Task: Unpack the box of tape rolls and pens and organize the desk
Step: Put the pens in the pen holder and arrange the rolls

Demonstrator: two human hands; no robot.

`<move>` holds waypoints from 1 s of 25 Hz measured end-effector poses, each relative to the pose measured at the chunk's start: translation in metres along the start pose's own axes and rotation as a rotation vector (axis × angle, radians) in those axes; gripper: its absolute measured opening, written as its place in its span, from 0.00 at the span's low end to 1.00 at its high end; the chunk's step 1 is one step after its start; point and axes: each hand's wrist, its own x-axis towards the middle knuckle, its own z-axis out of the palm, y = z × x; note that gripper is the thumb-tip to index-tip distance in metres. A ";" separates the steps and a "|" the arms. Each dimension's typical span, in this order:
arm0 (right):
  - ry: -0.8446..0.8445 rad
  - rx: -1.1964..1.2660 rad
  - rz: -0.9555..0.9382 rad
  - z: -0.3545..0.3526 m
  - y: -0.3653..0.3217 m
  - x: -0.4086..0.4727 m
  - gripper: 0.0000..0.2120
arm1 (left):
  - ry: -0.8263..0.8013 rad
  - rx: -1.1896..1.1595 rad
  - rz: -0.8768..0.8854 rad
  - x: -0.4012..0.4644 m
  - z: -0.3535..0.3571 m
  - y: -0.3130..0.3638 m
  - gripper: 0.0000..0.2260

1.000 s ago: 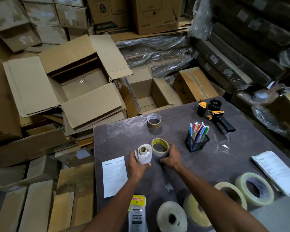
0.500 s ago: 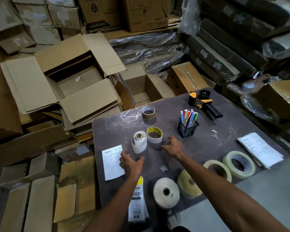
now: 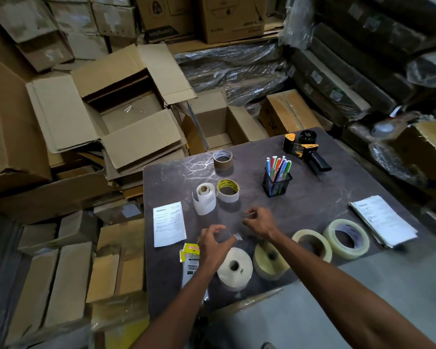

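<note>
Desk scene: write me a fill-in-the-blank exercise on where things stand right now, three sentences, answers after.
1. The coloured pens stand upright in a black mesh ____.
2. The yellow-printed tape roll stands right beside the white ____ roll.
3. The tape dispenser lies at the desk's far ____ corner.

Missing words: cup; paper; right

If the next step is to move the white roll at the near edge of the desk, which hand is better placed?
Probably the left hand: it hovers open just beside the white roll, nearly over it. The right hand is farther back on the desk, closer to the yellowish roll.
</note>
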 end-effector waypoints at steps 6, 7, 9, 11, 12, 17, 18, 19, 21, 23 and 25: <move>-0.063 0.015 -0.040 -0.013 0.011 -0.015 0.08 | 0.019 -0.009 -0.043 -0.022 0.009 0.015 0.14; -0.069 0.018 -0.048 -0.016 0.013 -0.018 0.08 | 0.026 -0.007 -0.044 -0.026 0.009 0.017 0.14; -0.087 0.018 -0.063 -0.020 0.015 -0.022 0.06 | 0.019 0.013 -0.061 -0.032 0.011 0.018 0.14; -0.117 0.017 -0.083 -0.027 0.017 -0.026 0.05 | -0.002 0.068 -0.095 -0.038 0.013 0.018 0.18; -0.142 0.017 -0.087 -0.030 0.021 -0.028 0.06 | -0.015 0.108 -0.111 -0.041 0.016 0.016 0.21; -0.339 -0.033 -0.142 -0.046 0.039 -0.042 0.16 | -0.126 0.301 -0.041 -0.064 0.020 0.008 0.35; -0.385 0.000 -0.137 -0.050 0.043 -0.046 0.20 | -0.130 0.346 -0.012 -0.068 0.020 0.006 0.38; -0.418 0.009 -0.136 -0.055 0.045 -0.053 0.23 | -0.137 0.396 0.018 -0.071 0.021 0.003 0.42; -0.438 -0.093 -0.199 -0.061 0.051 -0.063 0.32 | -0.137 0.458 0.062 -0.076 0.022 -0.002 0.47; -0.449 -0.225 -0.280 -0.061 0.060 -0.072 0.42 | -0.086 0.401 0.075 -0.082 0.023 -0.005 0.47; -0.456 -0.280 -0.332 -0.059 0.072 -0.077 0.51 | -0.008 0.300 0.077 -0.088 0.024 -0.008 0.48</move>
